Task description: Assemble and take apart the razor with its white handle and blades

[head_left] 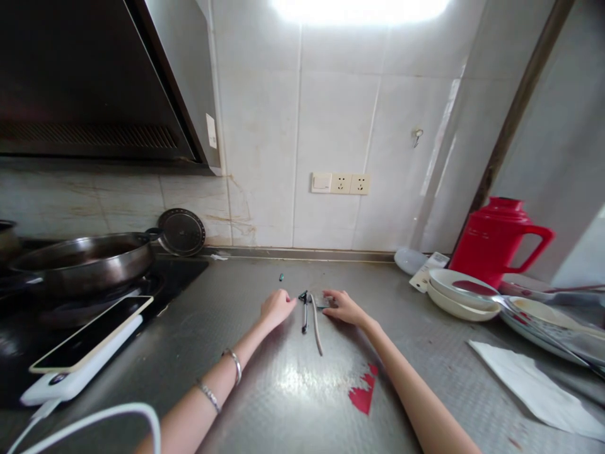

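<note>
On the steel counter (278,403), my left hand (278,307) has its fingers curled together; whatever they hold, if anything, is too small to make out. Just right of its fingertips lies a thin black rod-like piece (305,315) with a wider dark top end. Beside that is a slim pale grey stick or tube (316,328), slightly bent. My right hand (344,308) has thumb and fingers around the edge of a small clear flat piece (320,302), partly hidden by the fingers. A tiny dark green piece (281,277) lies beyond my left hand.
To the left, a phone (94,331) rests on a white power bank (89,366) with a cable, near a steel pan (89,261) on the stove. At right are a red thermos jug (496,239), stacked bowls (463,296) and white paper (529,384). A torn red scrap (363,394) lies in front.
</note>
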Available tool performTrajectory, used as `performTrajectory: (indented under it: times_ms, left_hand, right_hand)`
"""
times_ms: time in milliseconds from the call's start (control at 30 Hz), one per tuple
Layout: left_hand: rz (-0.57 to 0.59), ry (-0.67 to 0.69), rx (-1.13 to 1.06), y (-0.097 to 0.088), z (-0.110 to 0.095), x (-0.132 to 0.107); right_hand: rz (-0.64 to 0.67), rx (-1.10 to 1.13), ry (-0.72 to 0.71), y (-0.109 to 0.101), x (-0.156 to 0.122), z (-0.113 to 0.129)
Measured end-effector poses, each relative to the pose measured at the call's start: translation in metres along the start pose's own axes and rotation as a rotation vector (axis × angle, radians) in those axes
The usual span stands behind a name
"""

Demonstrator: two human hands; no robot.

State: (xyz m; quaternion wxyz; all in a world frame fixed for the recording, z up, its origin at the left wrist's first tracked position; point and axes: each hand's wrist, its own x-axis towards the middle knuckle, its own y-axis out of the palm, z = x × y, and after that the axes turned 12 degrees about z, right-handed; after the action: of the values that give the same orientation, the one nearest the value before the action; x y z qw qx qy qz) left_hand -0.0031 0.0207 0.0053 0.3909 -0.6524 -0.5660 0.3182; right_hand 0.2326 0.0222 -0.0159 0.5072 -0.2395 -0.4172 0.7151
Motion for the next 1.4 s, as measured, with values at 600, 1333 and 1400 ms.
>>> performTrajectory:
  times_ms: [600, 1333, 1400]
  left_hand:
    - [-0.108, -0.123, 0.085, -0.010, 0.038, 0.088]
    - [-0.153, 0.011, 0.023, -0.005, 0.029, 0.093]
    - [-0.162, 0.070, 0.004, -0.010, 0.026, 0.091]
  right_hand:
    - [-0.142, 0.074, 0.077, -0.005, 0.002, 0.001]
    - [-0.165, 0.045, 0.050, -0.007, 0.003, -0.003]
    - [-0.179, 0.056, 0.037, -0.008, 0.003, -0.002]
